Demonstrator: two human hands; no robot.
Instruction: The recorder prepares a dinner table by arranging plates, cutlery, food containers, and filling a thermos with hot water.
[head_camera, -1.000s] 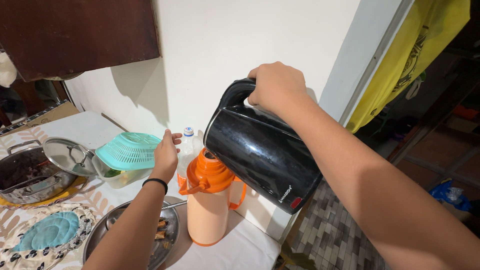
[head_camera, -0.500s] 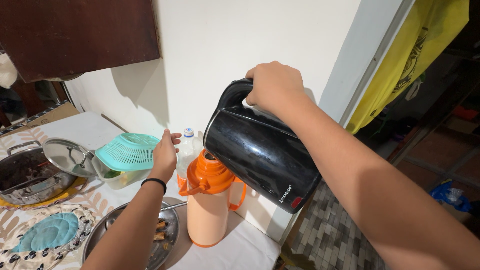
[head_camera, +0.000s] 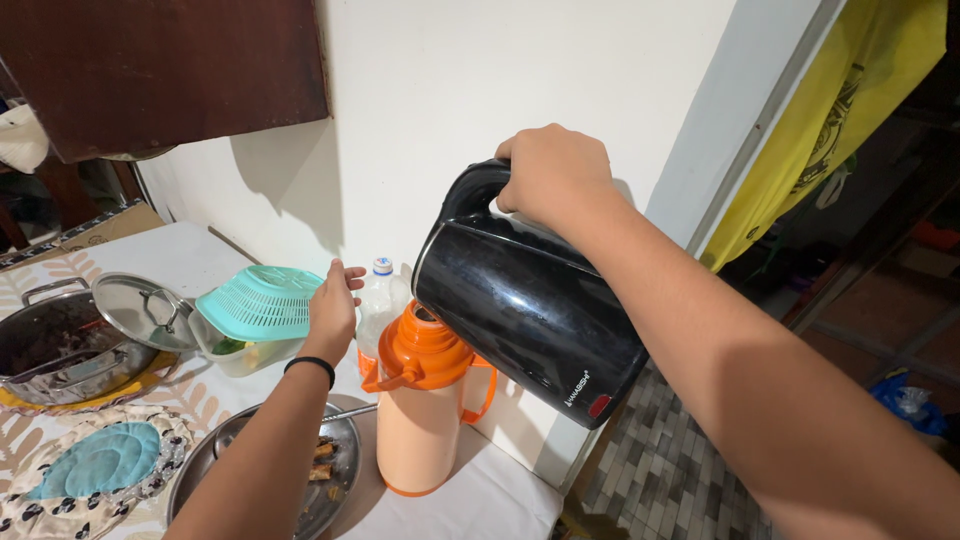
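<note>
Right hand (head_camera: 553, 175) clamped on black kettle (head_camera: 530, 300) handle, tipped w/ spout over orange flask (head_camera: 420, 400) mouth for pour; left hand (head_camera: 332, 312) fingers apart, holding nothing, beside clear bottle (head_camera: 380, 305).

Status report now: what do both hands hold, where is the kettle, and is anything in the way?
Right hand grips black kettle, tipped over orange flask. Left hand open, holds nothing, beside clear bottle. Nothing between spout and flask mouth.

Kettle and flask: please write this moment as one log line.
right hand: grips black kettle handle, tilted, spout at orange flask mouth | left hand: open, beside clear bottle | nearby: teal colander
</note>
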